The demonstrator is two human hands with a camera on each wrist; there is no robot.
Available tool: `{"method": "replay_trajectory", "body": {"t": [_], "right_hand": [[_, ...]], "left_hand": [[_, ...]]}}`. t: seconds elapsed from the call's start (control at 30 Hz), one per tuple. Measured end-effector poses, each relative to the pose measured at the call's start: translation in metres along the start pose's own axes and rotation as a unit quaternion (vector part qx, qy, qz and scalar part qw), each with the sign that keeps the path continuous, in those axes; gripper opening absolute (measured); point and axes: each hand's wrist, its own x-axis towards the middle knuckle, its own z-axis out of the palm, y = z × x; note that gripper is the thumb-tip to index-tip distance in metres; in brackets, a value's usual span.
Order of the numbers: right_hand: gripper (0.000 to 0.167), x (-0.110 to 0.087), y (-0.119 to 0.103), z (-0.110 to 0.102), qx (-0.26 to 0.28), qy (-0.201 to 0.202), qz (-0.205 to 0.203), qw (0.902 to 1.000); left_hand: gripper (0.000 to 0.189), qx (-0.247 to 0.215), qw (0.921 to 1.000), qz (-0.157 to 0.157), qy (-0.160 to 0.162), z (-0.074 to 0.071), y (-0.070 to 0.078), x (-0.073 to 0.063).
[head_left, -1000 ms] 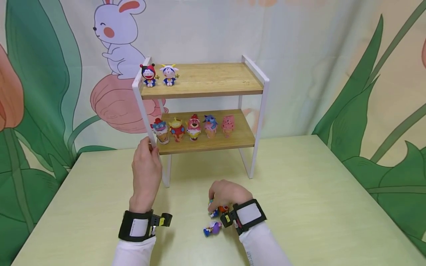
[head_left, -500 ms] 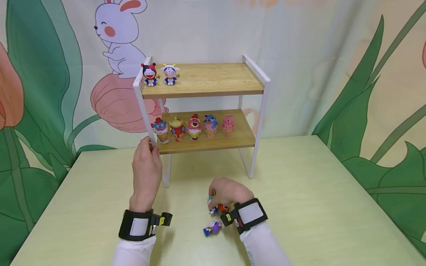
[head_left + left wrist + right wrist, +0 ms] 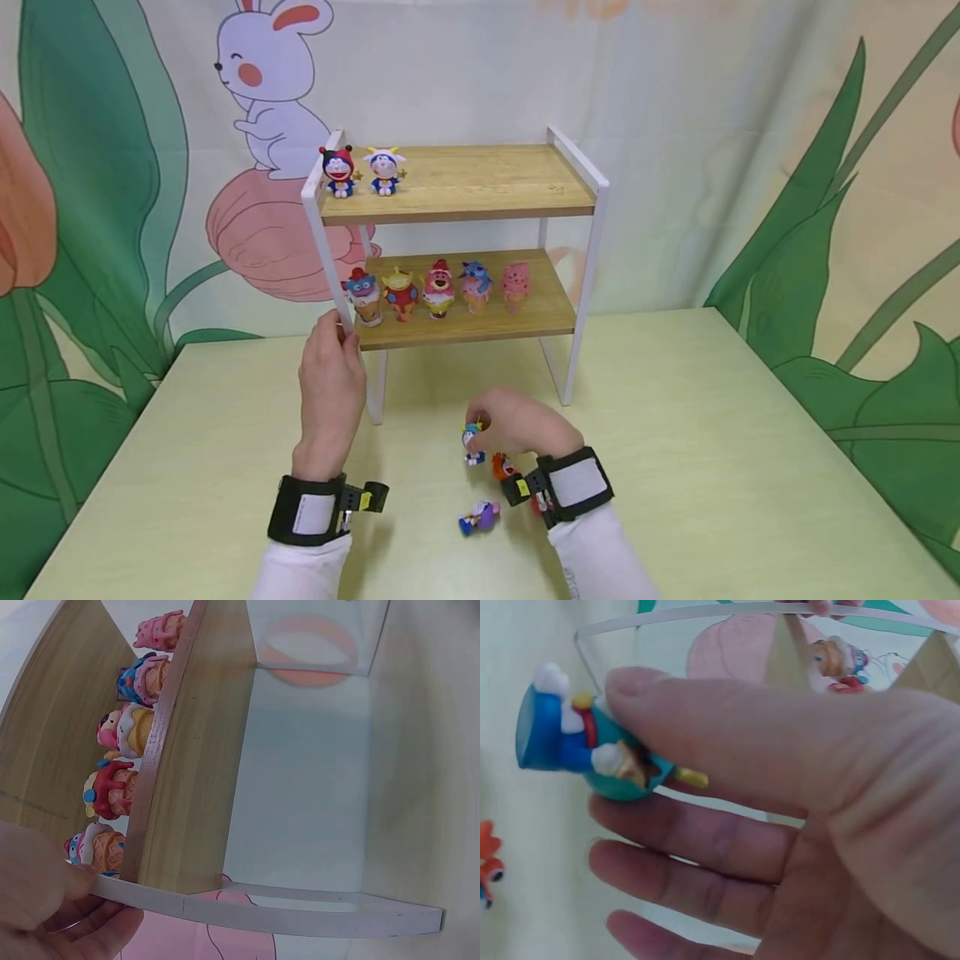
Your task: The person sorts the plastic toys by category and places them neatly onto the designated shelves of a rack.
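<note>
My left hand (image 3: 330,396) grips the white left post (image 3: 324,250) of a two-tier wooden shelf, beside its lower board (image 3: 547,312). In the left wrist view its thumb and fingers (image 3: 112,930) lie on either side of the white frame. My right hand (image 3: 525,423) pinches a small blue figurine (image 3: 544,735) with a teal hood and yellow horns, in front of the shelf. Thumb and forefinger hold it by the hood. Near that hand lie an orange-hooded figurine (image 3: 502,467) and a purple-and-blue figurine (image 3: 481,517). A red item (image 3: 542,503) is mostly hidden under the right wrist strap.
On the upper board (image 3: 487,179), a red-and-black-hooded figurine (image 3: 340,173) and a white-hooded one (image 3: 385,172) sit at the left. Several ice-cream-cone figurines (image 3: 438,289) stand in a row on the lower board. A printed curtain (image 3: 675,167) hangs behind the pale table (image 3: 712,433).
My right hand has lifted the teal-hooded figurine and moved slightly toward the shelf, uncovering more of the orange figurine and the red item. My left hand stays on the post.
</note>
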Motion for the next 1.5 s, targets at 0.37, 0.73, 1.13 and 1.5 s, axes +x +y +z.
{"method": "replay_trajectory", "body": {"t": [0.37,0.73,1.13,1.5], "right_hand": [[0.015,-0.012,-0.006,-0.015,0.025,0.037,-0.052,0.9976],[0.025,-0.018,-0.009,-0.02,0.028,0.076,-0.09,0.9927],[0.024,-0.019,-0.015,-0.024,0.035,0.097,-0.117,0.9878],[0.024,-0.022,-0.018,-0.03,0.052,0.128,-0.109,0.9845]], "left_hand": [[0.028,-0.001,1.0,0.0,0.0,-0.001,0.0,-0.001],[0.029,-0.002,1.0,-0.002,-0.002,-0.001,0.0,-0.003],[0.027,-0.006,1.0,-0.001,-0.002,-0.001,0.0,-0.001],[0.028,-0.005,1.0,-0.005,-0.003,-0.002,0.001,-0.001]]}}
